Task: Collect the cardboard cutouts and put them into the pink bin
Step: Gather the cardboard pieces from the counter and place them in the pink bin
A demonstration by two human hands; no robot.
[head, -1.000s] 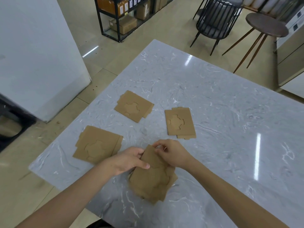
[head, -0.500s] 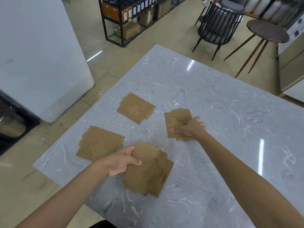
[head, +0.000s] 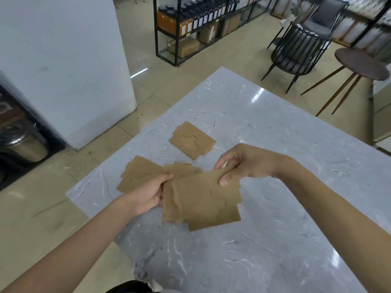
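Note:
I hold a stack of brown cardboard cutouts [head: 203, 199] above the grey marble table [head: 285, 208]. My left hand [head: 148, 193] grips the stack's left edge. My right hand [head: 241, 163] pinches the top right corner of the uppermost cutout. One cutout pile [head: 192, 139] lies flat on the table beyond the hands. Another pile [head: 137, 174] lies at the left, partly behind my left hand. No pink bin is in view.
The table's left edge and corner [head: 69, 193] are close to the left pile. A white cabinet [head: 63, 60] and a steel bin [head: 23, 142] stand on the floor to the left. A black shelf [head: 190, 28], a wire chair [head: 298, 47] and a round stool [head: 361, 64] stand beyond the table.
My right hand picked up the middle-right cutout pile and brought it back onto the stack in my left hand. The stack has risen off the table.

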